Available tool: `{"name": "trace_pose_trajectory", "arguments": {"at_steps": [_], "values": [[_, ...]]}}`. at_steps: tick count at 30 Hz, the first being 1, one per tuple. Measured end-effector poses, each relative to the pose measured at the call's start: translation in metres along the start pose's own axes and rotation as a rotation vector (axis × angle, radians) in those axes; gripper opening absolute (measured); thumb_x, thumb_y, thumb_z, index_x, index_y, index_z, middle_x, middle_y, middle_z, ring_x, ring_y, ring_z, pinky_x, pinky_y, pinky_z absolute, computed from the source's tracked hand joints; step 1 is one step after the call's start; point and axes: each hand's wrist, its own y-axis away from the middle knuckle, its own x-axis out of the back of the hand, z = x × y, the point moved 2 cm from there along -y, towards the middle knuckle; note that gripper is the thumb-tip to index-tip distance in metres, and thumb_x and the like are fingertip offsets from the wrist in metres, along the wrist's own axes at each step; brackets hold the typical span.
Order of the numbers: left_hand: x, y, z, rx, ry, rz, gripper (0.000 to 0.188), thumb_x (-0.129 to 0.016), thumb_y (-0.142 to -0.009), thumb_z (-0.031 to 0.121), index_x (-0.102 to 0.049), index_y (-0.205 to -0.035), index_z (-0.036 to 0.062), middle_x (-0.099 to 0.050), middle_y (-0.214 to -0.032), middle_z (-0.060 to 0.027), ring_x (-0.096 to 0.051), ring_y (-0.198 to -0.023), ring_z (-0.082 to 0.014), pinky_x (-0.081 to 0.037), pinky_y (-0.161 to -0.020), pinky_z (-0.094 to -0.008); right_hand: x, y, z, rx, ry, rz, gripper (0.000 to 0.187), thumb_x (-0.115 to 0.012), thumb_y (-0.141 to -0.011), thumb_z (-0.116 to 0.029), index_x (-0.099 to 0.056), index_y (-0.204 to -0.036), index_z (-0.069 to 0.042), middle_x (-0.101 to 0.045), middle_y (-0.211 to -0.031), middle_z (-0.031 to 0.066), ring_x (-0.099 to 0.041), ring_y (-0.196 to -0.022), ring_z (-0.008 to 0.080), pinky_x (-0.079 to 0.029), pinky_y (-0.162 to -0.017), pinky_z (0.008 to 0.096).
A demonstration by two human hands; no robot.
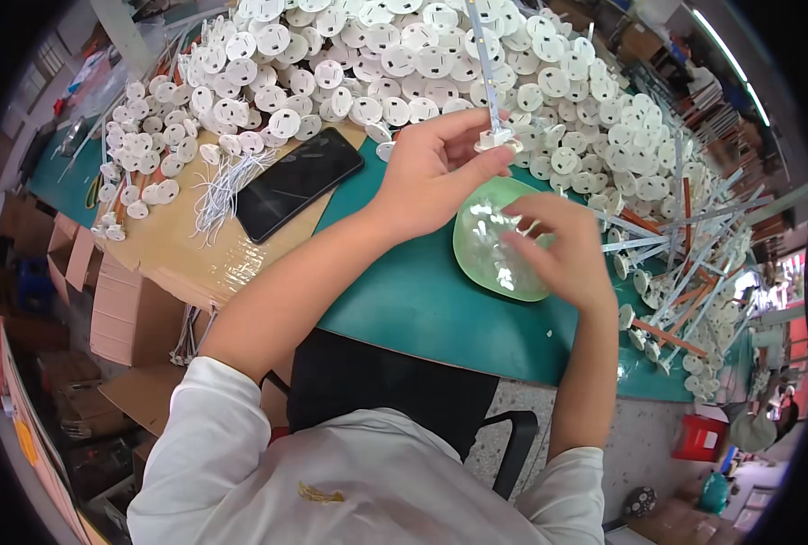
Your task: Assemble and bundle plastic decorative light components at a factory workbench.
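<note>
My left hand (433, 173) is closed on a white round end cap (498, 141), pinched between thumb and fingers. From that cap a thin LED strip (484, 59) rises toward the top of the view. Below it, a light green dish (470, 265) sits on the green table mat, with shiny clear small pieces inside that are too blurred to name. Over the right side of the dish hovers my right hand (563, 241), thumb and fingers curved but apart, with nothing visible between them.
A large heap of white round caps (395, 59) fills the table's far side. Strips with caps (686, 263) lie crisscrossed at the right. A black phone (300, 184) and a bundle of white wires (231, 191) rest on brown cardboard (172, 245) at the left.
</note>
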Motion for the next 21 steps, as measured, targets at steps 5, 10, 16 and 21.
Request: {"name": "trace_pose_trajectory", "arguments": {"at_steps": [5, 10, 16, 21], "values": [[-0.004, 0.009, -0.009, 0.058, -0.075, -0.021, 0.037, -0.071, -0.085, 0.013, -0.060, -0.117, -0.0026, -0.061, -0.082, 0.0004, -0.055, -0.069, -0.0033, -0.045, -0.060, -0.0201, -0.014, 0.008, -0.009, 0.040, 0.095, -0.292, 0.029, -0.074, -0.068, -0.009, -0.069, -0.096, -0.003, -0.065, -0.087, 0.0115, -0.064, -0.075, 0.0238, -0.052, -0.066, 0.0327], [-0.011, 0.015, -0.012, 0.172, -0.262, -0.132, 0.040, -0.067, -0.088, 0.008, -0.055, -0.125, -0.0023, -0.064, -0.105, -0.0058, -0.060, -0.090, -0.0083, -0.050, -0.081, -0.0242, -0.021, 0.010, 0.007, 0.114, 0.108, -0.371, 0.020, -0.071, -0.070, -0.006, -0.070, -0.090, -0.002, -0.067, -0.085, 0.0133, -0.065, -0.071, 0.0266, -0.052, -0.067, 0.0335], [-0.005, 0.011, -0.011, 0.220, -0.139, -0.118, 0.038, -0.065, -0.089, 0.008, -0.054, -0.123, -0.0045, -0.064, -0.105, -0.0079, -0.061, -0.088, -0.0106, -0.051, -0.080, -0.0255, -0.012, 0.006, 0.007, -0.177, -0.127, -0.150, 0.019, -0.065, -0.079, 0.001, -0.067, -0.097, 0.002, -0.068, -0.084, 0.0116, -0.066, -0.069, 0.0206, -0.053, -0.066, 0.0290], [-0.007, 0.009, -0.008, 0.137, -0.046, -0.125, 0.035, -0.062, -0.091, 0.006, -0.053, -0.123, -0.0066, -0.064, -0.108, -0.0111, -0.064, -0.095, -0.0155, -0.052, -0.082, -0.0273, 0.006, 0.004, 0.011, -0.435, -0.645, 0.132, 0.016, -0.061, -0.087, -0.001, -0.060, -0.103, 0.000, -0.065, -0.084, 0.0054, -0.064, -0.071, 0.0121, -0.054, -0.067, 0.0234]]}}
